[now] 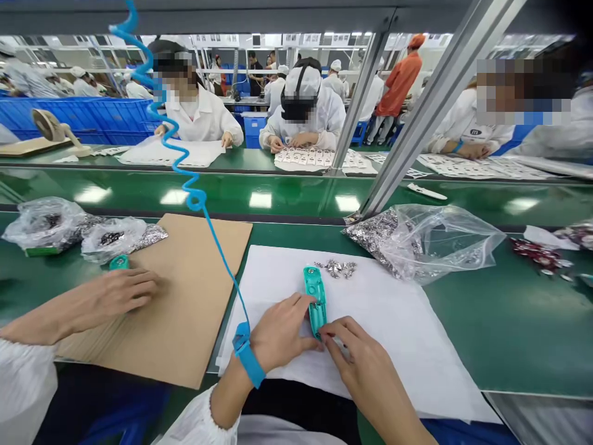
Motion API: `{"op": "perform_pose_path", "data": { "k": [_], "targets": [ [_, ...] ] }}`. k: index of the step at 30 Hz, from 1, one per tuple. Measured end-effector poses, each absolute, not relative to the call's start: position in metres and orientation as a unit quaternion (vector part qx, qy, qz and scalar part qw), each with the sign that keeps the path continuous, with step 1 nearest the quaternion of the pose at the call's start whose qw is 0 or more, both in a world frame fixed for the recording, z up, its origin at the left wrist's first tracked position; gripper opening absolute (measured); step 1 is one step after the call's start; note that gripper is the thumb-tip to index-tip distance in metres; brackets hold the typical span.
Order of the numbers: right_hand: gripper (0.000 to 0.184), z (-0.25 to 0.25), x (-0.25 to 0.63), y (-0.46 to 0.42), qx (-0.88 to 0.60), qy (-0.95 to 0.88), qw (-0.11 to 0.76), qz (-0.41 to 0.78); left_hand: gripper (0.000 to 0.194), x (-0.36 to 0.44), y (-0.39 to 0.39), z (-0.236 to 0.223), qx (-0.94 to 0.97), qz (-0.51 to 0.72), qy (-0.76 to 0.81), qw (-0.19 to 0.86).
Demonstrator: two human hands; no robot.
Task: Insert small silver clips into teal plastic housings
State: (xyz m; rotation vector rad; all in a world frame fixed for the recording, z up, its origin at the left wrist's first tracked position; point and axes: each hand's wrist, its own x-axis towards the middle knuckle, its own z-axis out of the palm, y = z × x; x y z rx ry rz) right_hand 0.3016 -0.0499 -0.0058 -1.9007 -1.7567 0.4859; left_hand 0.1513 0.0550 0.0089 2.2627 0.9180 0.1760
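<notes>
My left hand (285, 330) grips a teal plastic housing (315, 293) by its left side, its long axis pointing away from me. The housing's hollow inner side faces up. At its near end, the fingertips of my right hand (356, 352) are pinched together against it; whatever they hold is too small or hidden to name. Beneath both hands lies a white sheet (393, 334). A small heap of silvery metal pieces (340, 268) sits just beyond the housing. Around my left wrist is a blue wrist strap (250, 358) with a coiled blue cord (188, 179).
A clear bag of metal pieces (384, 238) lies behind the sheet. To the left, a co-worker's hand (115, 290) rests over brown cardboard (194, 296), near another teal part (119, 262) and open plastic bags (113, 238). A slanted metal post (417, 105) rises ahead. Co-workers sit across.
</notes>
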Motion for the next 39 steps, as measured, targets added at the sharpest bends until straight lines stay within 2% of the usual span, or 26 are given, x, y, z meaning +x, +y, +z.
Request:
{"op": "perform_pose_path", "data": {
  "k": [10,14,17,19,23,25,30,39],
  "targets": [
    [0.019,-0.002,0.301,-0.047,-0.716,-0.628,0.24,0.188,0.059,0.152,0.055,0.01,0.864,0.061,0.362,0.346],
    [0.015,0.007,0.304,-0.044,-0.708,-0.619,0.261,0.22,0.058,0.153,0.055,0.011,0.863,0.059,0.362,0.348],
    [0.022,0.012,0.308,-0.041,-0.716,-0.562,0.318,0.264,0.062,0.152,0.055,0.012,0.864,0.05,0.362,0.346],
    [0.034,0.016,0.311,-0.038,-0.706,-0.491,0.395,0.323,0.063,0.152,0.055,0.013,0.865,0.048,0.361,0.344],
    [0.049,0.027,0.317,-0.019,-0.561,-0.327,0.602,0.465,0.062,0.152,0.051,0.012,0.864,0.062,0.358,0.35],
    [0.049,0.032,0.316,-0.004,-0.487,-0.272,0.66,0.503,0.064,0.153,0.049,0.01,0.865,0.083,0.361,0.338],
    [0.05,0.03,0.307,0.03,-0.439,-0.251,0.677,0.535,0.071,0.154,0.052,-0.002,0.878,0.15,0.368,0.266],
    [0.048,0.012,0.299,0.044,-0.452,-0.261,0.68,0.515,0.071,0.15,0.057,-0.018,0.888,0.175,0.344,0.251]
  ]
}}
